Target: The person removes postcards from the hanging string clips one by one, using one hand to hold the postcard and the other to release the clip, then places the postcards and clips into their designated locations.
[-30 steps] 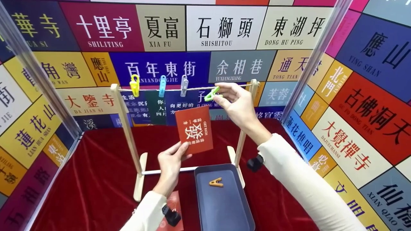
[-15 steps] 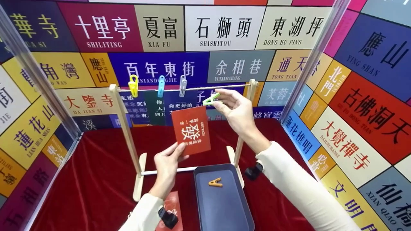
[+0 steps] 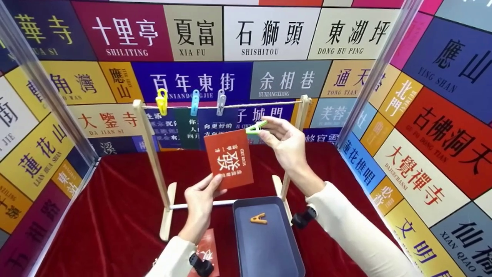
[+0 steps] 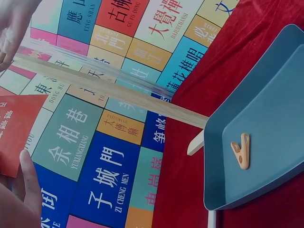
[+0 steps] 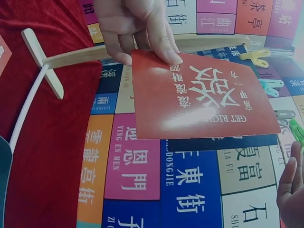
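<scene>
In the head view my left hand [image 3: 200,198] pinches a red envelope-like card [image 3: 230,161] by its lower edge, thumb on the printed face. My right hand [image 3: 286,144] holds a light green clothespin [image 3: 254,128] between thumb and fingers, its tip right at the card's upper right corner. Above them a string [image 3: 246,105] runs across a wooden rack, with a yellow clothespin [image 3: 162,102], a blue clothespin [image 3: 195,102] and a grey clothespin [image 3: 220,102] on it. The right wrist view shows the card large, with the green clothespin [image 5: 296,130] at the right edge.
A dark grey-blue tray [image 3: 269,250] with an orange clothespin [image 3: 258,218] in it stands at the rack's right foot. Another red card [image 3: 210,250] lies on the red cloth [image 3: 96,231], partly behind the left forearm. Wooden posts [image 3: 153,157] rise at both sides.
My right hand has come down from beside the string with the green clothespin, which now meets the card's corner. The card has shifted slightly left and down in my left hand.
</scene>
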Motion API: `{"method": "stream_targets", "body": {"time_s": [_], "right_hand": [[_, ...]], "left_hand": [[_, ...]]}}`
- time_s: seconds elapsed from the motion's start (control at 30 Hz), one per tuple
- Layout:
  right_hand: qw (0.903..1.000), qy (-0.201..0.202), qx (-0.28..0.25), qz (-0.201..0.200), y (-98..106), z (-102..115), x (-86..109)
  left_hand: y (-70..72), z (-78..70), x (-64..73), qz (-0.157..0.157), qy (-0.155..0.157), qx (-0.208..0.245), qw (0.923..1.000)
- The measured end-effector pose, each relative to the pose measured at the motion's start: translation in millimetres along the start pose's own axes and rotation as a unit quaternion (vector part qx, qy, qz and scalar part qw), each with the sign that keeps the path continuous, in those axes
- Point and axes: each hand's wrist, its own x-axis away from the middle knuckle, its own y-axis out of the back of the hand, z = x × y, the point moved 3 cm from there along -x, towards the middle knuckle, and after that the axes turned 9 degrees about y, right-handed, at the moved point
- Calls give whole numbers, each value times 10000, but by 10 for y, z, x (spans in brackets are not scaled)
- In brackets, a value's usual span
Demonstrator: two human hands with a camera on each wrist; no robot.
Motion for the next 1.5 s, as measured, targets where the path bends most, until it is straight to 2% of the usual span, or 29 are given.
{"method": "stream_targets", "body": {"time_s": [0.13, 0.43, 0.73, 1.07, 1.37, 1.5], "right_hand": [[9999, -85, -99, -72, -3, -34, 77], [9995, 9, -254, -174, -10, -71, 196], [9994, 215, -217, -180, 33, -95, 318], [9986, -158, -432, -246, 67, -241, 495], [9994, 3, -306, -163, 119, -268, 586], [9996, -61, -250, -125, 144, -307, 668]], "left_hand": [[22, 0, 1, -69, 7, 115, 9999], [31, -7, 43, -21, -2, 189, 9998], [110, 50, 115, 6, -20, -93, 10000], [249, 141, 155, -174, 11, -218, 9996], [348, 196, 177, -273, 13, -344, 9990], [386, 203, 202, -291, -117, -395, 9987]]}}
